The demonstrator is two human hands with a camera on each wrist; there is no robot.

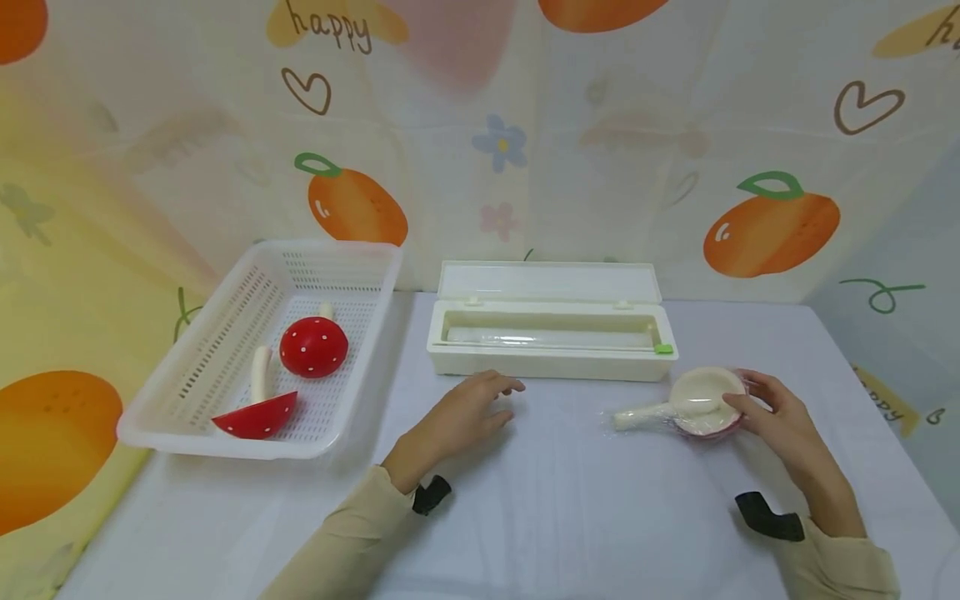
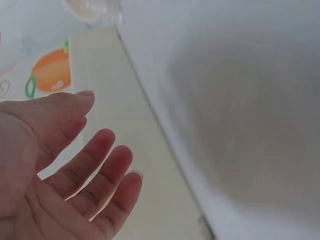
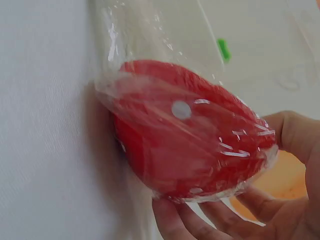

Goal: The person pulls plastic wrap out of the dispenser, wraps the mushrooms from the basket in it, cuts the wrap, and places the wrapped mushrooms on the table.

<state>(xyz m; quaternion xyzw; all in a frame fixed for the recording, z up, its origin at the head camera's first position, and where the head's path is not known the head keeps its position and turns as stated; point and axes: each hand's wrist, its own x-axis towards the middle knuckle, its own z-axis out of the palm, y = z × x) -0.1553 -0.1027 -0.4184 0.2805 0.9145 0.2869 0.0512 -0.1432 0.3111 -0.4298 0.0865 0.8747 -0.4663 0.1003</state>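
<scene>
On my head view, the right hand (image 1: 783, 429) pinches a wrapped mushroom (image 1: 697, 402) just off the front right corner of the white box (image 1: 540, 365), toward the right edge of the table (image 1: 585, 517). Its pale underside faces up and its stem points toward the table's left edge; I can't tell whether it rests on the cloth. The left hand (image 1: 461, 421) is in front of the box with loosely bent fingers and nothing in its grip. The box lies along the table's back edge, its lid (image 1: 547, 282) up, with a roll (image 1: 547, 337) inside and a green tab (image 1: 663, 349) at the front right corner. By the table's left edge I have a white basket (image 1: 360, 383) with a red mushroom (image 1: 313, 347) and a red wedge (image 1: 257, 417) with a pale stem.

My left wrist view gives me separated, gently curved fingers beside the box's pale wall; I can't tell whether they touch it.

On my right wrist view, thumb and fingertips clasp opposite sides of the spotted red cap, and creased clear film (image 3: 115, 40) covers it and trails over the stem.
</scene>
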